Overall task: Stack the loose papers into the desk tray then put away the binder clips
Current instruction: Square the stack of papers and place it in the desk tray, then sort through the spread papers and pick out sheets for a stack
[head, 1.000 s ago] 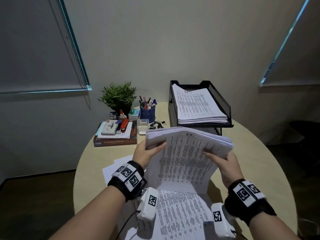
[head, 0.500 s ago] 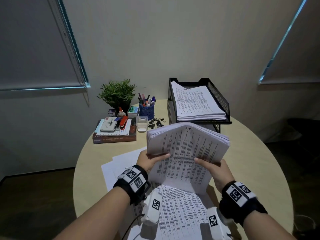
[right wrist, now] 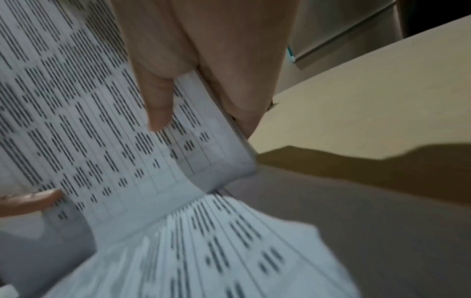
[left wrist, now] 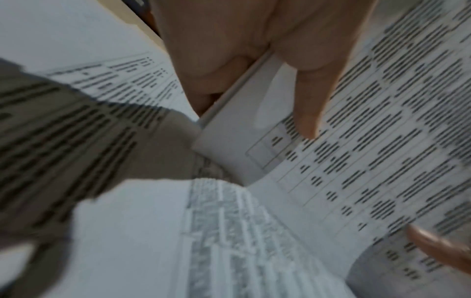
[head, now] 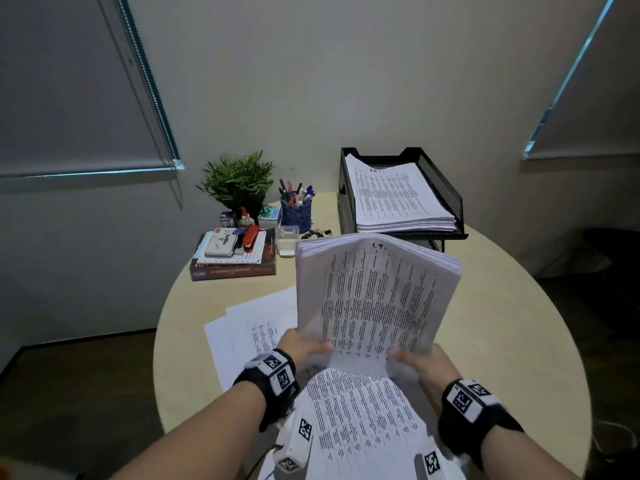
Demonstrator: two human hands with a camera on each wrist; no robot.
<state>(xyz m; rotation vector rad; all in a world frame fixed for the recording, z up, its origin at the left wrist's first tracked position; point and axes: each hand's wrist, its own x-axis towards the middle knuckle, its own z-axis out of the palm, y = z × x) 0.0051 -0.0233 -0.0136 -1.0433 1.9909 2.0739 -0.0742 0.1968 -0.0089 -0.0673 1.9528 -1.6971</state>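
I hold a thick stack of printed papers (head: 374,292) upright over the round table, its lower edge near the tabletop. My left hand (head: 304,346) grips the stack's lower left corner, thumb in front (left wrist: 309,104). My right hand (head: 420,362) grips the lower right corner, thumb on the print (right wrist: 159,104). More loose printed sheets (head: 360,420) lie on the table under my hands, and others (head: 242,327) to the left. The black mesh desk tray (head: 440,188) at the back holds a pile of papers (head: 394,199). Small black binder clips (head: 317,233) lie between the tray and the pen cup.
At the back left stand a potted plant (head: 239,178), a blue pen cup (head: 296,213) and a small clear box (head: 286,239). A book (head: 232,268) carries a stapler and other small items. The table's right side (head: 512,323) is bare wood.
The stack has been tipped more upright and drawn down toward me. Both hands slid from its sides to its lower corners. More loose sheets show at the left.
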